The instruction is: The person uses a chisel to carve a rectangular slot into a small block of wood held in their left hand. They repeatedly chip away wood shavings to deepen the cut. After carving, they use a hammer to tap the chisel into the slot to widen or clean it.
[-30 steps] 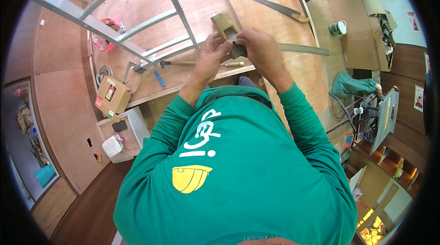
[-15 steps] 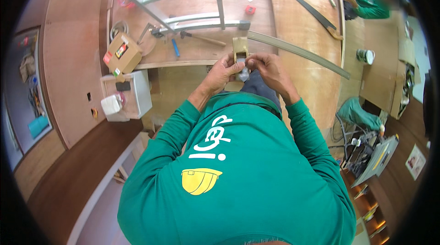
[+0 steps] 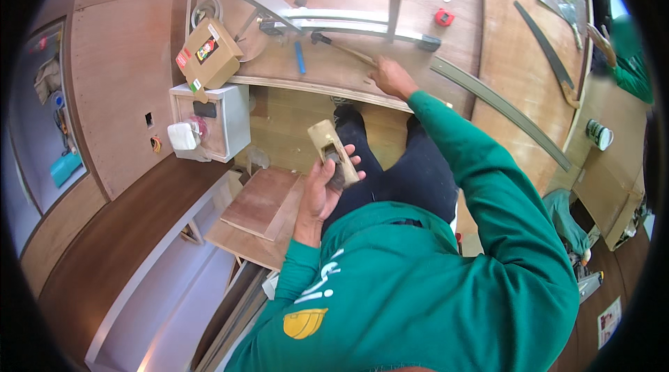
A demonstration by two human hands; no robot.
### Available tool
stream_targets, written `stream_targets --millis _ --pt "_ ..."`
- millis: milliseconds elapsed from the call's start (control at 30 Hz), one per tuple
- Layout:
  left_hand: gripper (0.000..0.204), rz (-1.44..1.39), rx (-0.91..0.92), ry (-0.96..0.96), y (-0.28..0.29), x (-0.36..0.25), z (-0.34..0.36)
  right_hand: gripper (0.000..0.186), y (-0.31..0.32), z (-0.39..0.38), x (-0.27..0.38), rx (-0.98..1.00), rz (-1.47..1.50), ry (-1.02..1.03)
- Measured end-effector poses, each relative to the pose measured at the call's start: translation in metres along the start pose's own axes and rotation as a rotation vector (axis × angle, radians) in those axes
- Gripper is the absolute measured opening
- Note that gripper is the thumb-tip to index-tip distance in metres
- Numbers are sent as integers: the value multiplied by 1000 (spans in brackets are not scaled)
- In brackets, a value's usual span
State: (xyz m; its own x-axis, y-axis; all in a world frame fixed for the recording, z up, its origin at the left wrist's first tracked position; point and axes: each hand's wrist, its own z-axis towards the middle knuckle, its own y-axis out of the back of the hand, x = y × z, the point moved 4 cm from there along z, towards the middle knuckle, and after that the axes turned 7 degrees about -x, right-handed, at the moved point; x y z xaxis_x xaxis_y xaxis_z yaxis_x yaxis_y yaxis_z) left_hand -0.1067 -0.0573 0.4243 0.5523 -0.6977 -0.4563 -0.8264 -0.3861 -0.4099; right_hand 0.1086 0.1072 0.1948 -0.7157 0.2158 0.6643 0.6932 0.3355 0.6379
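Observation:
My left hand (image 3: 322, 189) is wrapped round a small wooden block plane (image 3: 323, 135), held tilted in front of my lap. A dark blade shows in the plane's slot. Out over the workbench, my right hand (image 3: 394, 79) is closed at the handle end of a hammer (image 3: 352, 51); the fingertips are partly hidden. The hammer lies on the board with its dark head to the left. Beside that head is a blue flat strip (image 3: 300, 57). A metal ladder (image 3: 338, 17) lies just beyond the hammer.
A long metal channel (image 3: 502, 104) and a handsaw (image 3: 547, 44) lie on the right boards. A red tape measure (image 3: 444, 17) is beyond my right hand. At left, a cardboard box (image 3: 212, 55) sits on a white cabinet (image 3: 237, 125). Another person's hand (image 3: 603, 44) is at far right.
My right hand has left the plane and reached forward to the hammer handle. My left hand has drawn the plane lower and to the left. The view has shifted.

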Motion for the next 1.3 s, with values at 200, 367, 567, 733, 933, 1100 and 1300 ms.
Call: stream_targets --millis 200,367,567,733,933,1100,1300 --pt "71 46 -80 -111 44 -39 42 50 -128 137 -4 -19 -287 52" --pt "74 114 -151 -201 78 -82 57 38 -173 173 -19 110 25 141" --pt "76 279 -149 -326 83 -125 42 25 -80 66 70 -72 196 204" --pt "60 175 125 -273 46 -165 25 33 75 -81 173 -42 259 181" --pt "77 -106 356 -251 -62 -206 15 32 212 -190 284 -250 197 472" --pt "75 -34 512 -276 -121 -207 -4 28 258 -215 304 -337 -155 541" --pt "81 119 457 -222 -152 -189 -18 25 276 -263 302 -540 -224 629"
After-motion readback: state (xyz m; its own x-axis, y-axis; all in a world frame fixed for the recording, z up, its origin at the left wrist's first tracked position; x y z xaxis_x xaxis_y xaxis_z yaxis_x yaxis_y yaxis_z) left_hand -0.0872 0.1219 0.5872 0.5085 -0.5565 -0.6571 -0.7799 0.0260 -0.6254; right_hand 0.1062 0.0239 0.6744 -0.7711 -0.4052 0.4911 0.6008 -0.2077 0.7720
